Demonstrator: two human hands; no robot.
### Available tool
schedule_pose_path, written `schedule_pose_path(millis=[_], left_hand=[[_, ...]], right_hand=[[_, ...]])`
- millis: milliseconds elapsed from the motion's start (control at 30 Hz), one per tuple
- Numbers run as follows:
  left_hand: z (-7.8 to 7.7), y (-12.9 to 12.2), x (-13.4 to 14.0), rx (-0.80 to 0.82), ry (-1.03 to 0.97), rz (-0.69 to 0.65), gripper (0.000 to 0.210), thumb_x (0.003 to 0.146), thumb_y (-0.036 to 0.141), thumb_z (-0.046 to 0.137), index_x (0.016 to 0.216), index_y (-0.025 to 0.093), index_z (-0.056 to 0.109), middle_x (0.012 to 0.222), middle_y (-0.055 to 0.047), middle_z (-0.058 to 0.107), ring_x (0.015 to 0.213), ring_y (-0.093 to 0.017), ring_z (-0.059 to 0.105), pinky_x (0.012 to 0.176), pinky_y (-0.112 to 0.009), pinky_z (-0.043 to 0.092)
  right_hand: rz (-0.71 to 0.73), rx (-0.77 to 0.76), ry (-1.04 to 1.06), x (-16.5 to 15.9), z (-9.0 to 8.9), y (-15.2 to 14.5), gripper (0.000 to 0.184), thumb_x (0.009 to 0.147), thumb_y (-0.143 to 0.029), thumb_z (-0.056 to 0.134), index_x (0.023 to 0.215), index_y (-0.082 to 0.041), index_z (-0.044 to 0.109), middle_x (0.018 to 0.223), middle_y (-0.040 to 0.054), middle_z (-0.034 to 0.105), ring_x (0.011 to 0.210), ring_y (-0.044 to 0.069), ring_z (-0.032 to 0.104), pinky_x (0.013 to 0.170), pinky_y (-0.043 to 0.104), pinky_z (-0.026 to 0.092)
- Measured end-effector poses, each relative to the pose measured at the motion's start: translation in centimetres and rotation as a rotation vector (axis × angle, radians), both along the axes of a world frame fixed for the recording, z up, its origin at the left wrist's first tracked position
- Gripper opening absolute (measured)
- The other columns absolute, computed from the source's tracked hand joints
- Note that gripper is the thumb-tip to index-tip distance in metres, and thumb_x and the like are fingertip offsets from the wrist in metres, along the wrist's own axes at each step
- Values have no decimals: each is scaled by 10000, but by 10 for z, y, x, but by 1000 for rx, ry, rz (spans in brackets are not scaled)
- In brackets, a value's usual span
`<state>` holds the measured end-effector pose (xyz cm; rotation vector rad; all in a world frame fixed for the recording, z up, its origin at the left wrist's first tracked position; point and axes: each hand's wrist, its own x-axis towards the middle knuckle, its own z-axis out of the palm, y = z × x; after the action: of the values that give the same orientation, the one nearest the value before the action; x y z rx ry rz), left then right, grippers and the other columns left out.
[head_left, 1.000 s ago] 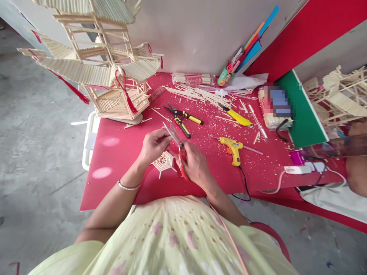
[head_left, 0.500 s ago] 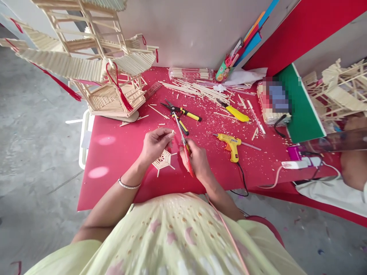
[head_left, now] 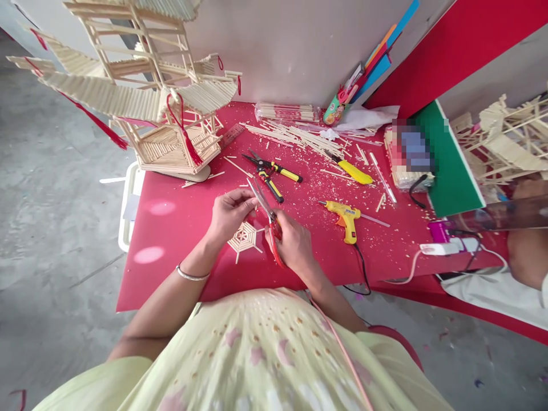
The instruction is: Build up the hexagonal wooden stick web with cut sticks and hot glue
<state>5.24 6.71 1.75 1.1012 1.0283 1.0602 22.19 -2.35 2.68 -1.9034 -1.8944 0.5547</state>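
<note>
My left hand [head_left: 231, 216] is closed in a pinch on a short wooden stick, mostly hidden by the fingers. In my right hand [head_left: 295, 241] are scissors [head_left: 263, 201] with red handles, their blades pointing up and left and reaching the left fingertips. Below the left hand, a small web-shaped lattice of sticks [head_left: 242, 237] lies on the red table [head_left: 171, 228], with spokes sticking out past its rings. Black and yellow pliers [head_left: 271, 172] rest just beyond the scissors.
A stick pagoda [head_left: 171, 142] with red tassels stands at back left. Loose sticks [head_left: 295, 136], a yellow utility knife [head_left: 354, 170] and a yellow glue gun [head_left: 347, 217] with a cord lie right. A cup of pens [head_left: 334, 109] is against the wall. Another person's arm [head_left: 526, 245] shows far right.
The scissors have swung leftward, their blades now at the left fingertips. The pale stick end that showed at those fingertips is less visible.
</note>
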Motion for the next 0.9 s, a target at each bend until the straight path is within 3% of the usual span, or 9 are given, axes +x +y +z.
schedule_pose_path(millis=[267,433,900], left_hand=[[8,3,-3,-192,-266,9,362,691,395,923,827,168,676,559,56,541,449,-50,457,387,-164,301],[8,7,-5,-245,-348,-6,383,699,391,910,824,162,630,658,31,631,467,-46,502,384,-153,320],[9,1,-4,-231,-306,-55,254,687,257,843,806,157,642,730,-31,753,450,-67,569,379,-158,350]], right_hand=[[-28,-1,23,3,-5,-4,447,996,-374,524,1416,-225,548,1123,102,772,988,283,725,765,336,491],[-21,-1,28,2,-7,-5,459,987,-386,537,1414,-217,551,1094,103,770,945,271,719,728,320,472],[-50,-46,187,1,7,1,401,1012,-477,505,1333,-251,586,920,44,753,810,240,710,662,286,419]])
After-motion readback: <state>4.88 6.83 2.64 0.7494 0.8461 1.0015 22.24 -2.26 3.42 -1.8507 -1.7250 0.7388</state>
